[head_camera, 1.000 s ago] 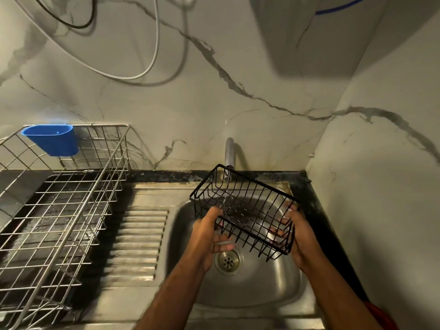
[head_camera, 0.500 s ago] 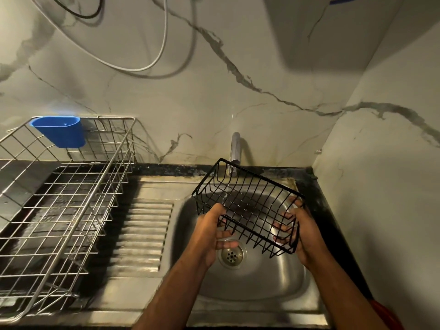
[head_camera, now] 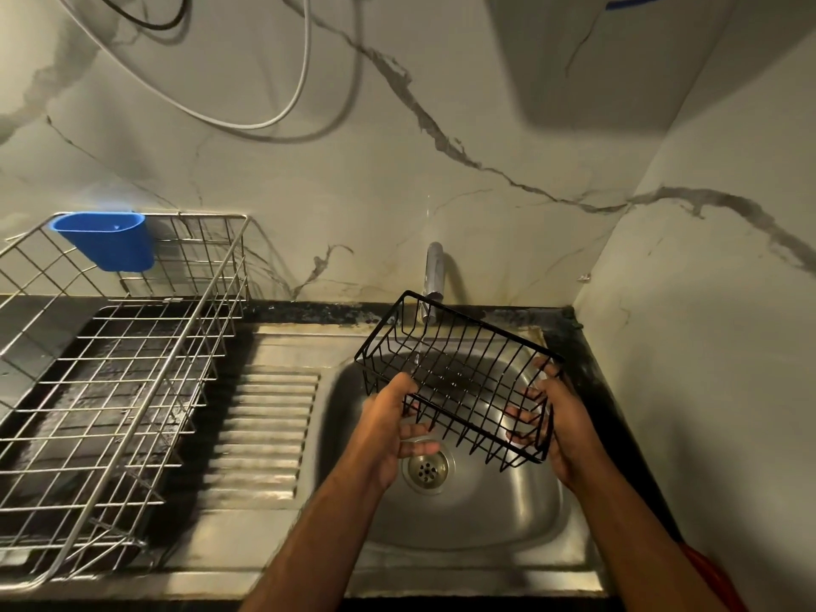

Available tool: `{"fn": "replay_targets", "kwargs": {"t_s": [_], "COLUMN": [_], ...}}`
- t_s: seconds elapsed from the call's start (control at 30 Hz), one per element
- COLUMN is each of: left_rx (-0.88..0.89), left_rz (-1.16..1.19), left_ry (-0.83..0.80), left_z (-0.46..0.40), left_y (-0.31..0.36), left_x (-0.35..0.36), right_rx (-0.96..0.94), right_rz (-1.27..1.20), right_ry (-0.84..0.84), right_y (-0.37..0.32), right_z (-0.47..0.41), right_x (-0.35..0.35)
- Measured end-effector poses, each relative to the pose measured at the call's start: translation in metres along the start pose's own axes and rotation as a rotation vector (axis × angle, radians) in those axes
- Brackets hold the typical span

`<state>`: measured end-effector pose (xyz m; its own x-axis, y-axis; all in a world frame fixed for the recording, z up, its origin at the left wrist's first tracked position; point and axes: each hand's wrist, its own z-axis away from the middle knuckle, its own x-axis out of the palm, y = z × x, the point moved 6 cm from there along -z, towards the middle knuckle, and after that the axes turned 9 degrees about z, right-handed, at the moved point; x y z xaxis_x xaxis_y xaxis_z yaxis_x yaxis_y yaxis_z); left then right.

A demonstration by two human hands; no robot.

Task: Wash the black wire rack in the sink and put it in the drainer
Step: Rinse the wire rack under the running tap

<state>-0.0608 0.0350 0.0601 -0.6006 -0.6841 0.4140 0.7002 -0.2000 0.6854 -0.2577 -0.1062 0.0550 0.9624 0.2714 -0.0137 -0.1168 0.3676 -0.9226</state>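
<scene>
Two hands point(head_camera: 388, 428) point(head_camera: 563, 417), unlabelled (seemingly) black wire rack point(head_camera: 459, 382)

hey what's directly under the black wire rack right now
The sink basin lies under the black wire rack, with its drain below the rack's near edge. Fingers of both hands partly cover the basin beneath.

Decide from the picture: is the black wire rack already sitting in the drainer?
No: both hands, left hand and right hand, hold the black wire rack over the sink, apart from the drainer.

Both forearms are bare, with a red garment point(head_camera: 715, 580) edge (lower right corner) by the right arm.
</scene>
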Motion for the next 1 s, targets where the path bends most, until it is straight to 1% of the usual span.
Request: {"fn": "replay_targets", "kwargs": {"t_s": [0.27, 0.4, 0.5, 0.63, 0.7, 0.77, 0.83, 0.93, 1.0], "left_rx": [-0.017, -0.038, 0.061, 0.286, 0.352, 0.362, 0.359, 0.354, 0.317], "left_rz": [0.035, 0.007, -0.004, -0.062, -0.063, -0.056, -0.056, -0.053, -0.044], "left_ry": [-0.015, 0.073, 0.129, 0.12, 0.088, 0.043, 0.031, 0.08, 0.1], "left_z": [0.002, 0.006, 0.001, -0.006, -0.006, -0.005, -0.004, -0.005, -0.008], "left_y": [0.002, 0.008, 0.016, 0.036, 0.042, 0.044, 0.043, 0.04, 0.037], "left_x": [-0.003, -0.005, -0.013, -0.017, -0.012, -0.008, -0.005, -0.007, -0.009], "right_rx": [0.021, 0.037, 0.05, 0.062, 0.065, 0.063, 0.059, 0.043, 0.044], "right_rz": [0.001, 0.004, -0.016, -0.026, -0.023, -0.025, -0.017, 0.006, 0.025], "right_ry": [-0.001, 0.025, 0.038, 0.055, 0.056, 0.05, 0.031, 0.014, 0.011], "right_y": [-0.002, 0.001, 0.001, -0.002, -0.006, -0.007, -0.008, -0.008, -0.009], "right_z": [-0.001, -0.008, -0.013, -0.017, -0.017, -0.018, -0.017, -0.015, -0.015], "right_x": [0.001, 0.0, -0.003, -0.009, -0.009, -0.01, -0.009, -0.008, -0.007]}}
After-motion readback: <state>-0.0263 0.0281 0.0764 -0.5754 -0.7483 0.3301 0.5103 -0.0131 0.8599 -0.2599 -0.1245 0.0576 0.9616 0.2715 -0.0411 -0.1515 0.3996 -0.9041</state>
